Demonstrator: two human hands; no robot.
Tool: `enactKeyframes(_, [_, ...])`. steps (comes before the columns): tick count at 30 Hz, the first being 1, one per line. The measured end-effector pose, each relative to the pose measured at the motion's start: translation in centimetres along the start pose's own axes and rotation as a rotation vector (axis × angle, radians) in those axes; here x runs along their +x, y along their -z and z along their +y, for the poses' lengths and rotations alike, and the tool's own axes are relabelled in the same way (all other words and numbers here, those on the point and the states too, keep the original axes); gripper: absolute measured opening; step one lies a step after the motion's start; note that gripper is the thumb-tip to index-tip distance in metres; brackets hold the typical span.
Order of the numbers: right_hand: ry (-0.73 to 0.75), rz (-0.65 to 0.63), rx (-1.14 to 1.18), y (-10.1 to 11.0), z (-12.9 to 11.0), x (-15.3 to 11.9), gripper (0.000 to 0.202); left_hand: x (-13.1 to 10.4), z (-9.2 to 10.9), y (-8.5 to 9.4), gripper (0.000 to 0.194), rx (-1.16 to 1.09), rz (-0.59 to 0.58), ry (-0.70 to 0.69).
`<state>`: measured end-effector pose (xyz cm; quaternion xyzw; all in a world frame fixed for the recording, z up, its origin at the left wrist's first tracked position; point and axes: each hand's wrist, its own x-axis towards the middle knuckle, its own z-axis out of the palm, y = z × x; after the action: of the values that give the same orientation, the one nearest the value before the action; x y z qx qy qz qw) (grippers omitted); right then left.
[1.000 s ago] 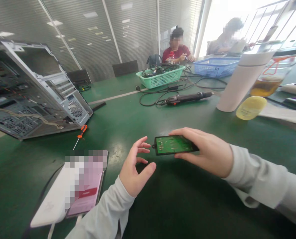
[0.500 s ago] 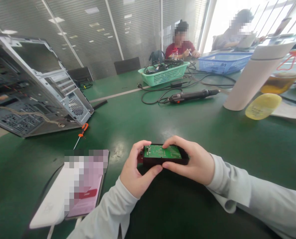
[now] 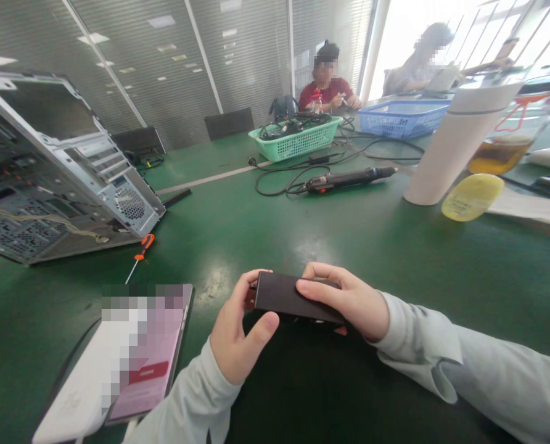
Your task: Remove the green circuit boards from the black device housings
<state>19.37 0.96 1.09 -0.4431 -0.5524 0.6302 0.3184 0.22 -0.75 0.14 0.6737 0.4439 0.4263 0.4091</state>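
Note:
A black rectangular case [image 3: 284,293] is held over the near part of the green table, its plain dark side facing up toward me. My right hand [image 3: 349,296] grips its right end, thumb across the upper face and fingers curled behind and beneath. My left hand [image 3: 242,333] cups the left end with its fingers at the far corner, while the thumb stands off the near edge. The case's underside is hidden, and the green circuit board inside it is out of sight from this angle.
An open computer chassis [image 3: 94,172] stands left, near an orange-handled screwdriver [image 3: 142,250]. A white power bank [image 3: 81,382] and a phone [image 3: 150,376] lie nearer. Beyond are an electric screwdriver [image 3: 344,180], green basket [image 3: 298,145], blue basket [image 3: 404,120] and white bottle [image 3: 460,148]. Two people sit opposite.
The case has been rolled over, so the green board that faced up is replaced by the plain black side. My left thumb has come off its near edge; the view has shifted slightly.

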Motion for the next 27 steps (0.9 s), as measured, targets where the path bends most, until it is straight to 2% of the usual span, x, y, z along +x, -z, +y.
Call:
enactKeyframes(3, [-0.197,-0.045,0.212,-0.2,-0.1,0.2,0.052,0.0,-0.3,0.1,0.045,0.083,-0.030,0.019])
enactKeyframes(8, [-0.328,-0.084,0.337,-0.4,-0.6,0.1,0.038,0.0,-0.1,-0.3,0.048,0.182,-0.046,0.018])
enactKeyframes(13, [-0.336,-0.086,0.352,-0.5,-0.7,0.1,0.035,0.0,0.1,-0.3,0.048,0.214,-0.073,0.001])
enactKeyframes(20, [-0.361,-0.040,0.325,-0.9,-1.3,0.0,0.024,0.3,0.4,-0.5,0.045,0.187,-0.045,-0.028])
enactKeyframes(27, [-0.357,-0.010,0.318,-1.2,-1.5,0.1,0.023,0.1,0.1,-0.5,0.046,0.239,-0.047,-0.076])
